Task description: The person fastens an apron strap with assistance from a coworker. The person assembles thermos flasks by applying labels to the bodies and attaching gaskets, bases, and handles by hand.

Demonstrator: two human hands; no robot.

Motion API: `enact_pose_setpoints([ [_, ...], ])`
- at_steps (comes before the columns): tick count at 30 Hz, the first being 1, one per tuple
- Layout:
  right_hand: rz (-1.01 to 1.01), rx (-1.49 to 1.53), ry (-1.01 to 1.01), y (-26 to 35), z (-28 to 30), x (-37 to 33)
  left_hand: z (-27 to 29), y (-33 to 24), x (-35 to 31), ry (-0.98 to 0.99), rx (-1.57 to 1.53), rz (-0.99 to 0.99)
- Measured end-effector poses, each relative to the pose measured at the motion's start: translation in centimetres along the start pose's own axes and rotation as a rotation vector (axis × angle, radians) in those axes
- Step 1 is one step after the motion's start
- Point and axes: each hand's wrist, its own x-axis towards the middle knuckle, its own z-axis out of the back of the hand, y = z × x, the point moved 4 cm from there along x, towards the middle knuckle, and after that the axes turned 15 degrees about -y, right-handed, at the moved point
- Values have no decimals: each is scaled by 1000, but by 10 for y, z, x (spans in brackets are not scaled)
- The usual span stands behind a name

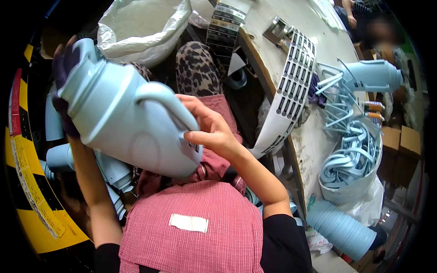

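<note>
A light blue plastic jug with a loop handle lies tilted in front of my chest, neck toward the upper left. My left hand, in a dark purple glove, grips the neck end; part of its fingers are behind the jug. My bare right hand curls at the handle side near the base, thumb against the body by a small dark label. Its other fingertips are partly hidden behind the handle.
To the right, a worktable carries a label strip, a jug and a bag of light blue handles. Stacked blue rings lie below. A lined bin stands ahead; a yellow-black barrier runs left. Another person sits far right.
</note>
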Motion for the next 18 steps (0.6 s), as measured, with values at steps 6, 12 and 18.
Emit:
enact_pose_setpoints([
  [6,444,-1388,-954,57,115,-134,-16,19,62,510,647,57],
  [12,96,-810,-1112,6,204,-197,-47,78,105,837,1707,-349],
  [18,190,-233,-1134,29,164,-188,-173,120,-131,778,349,631],
])
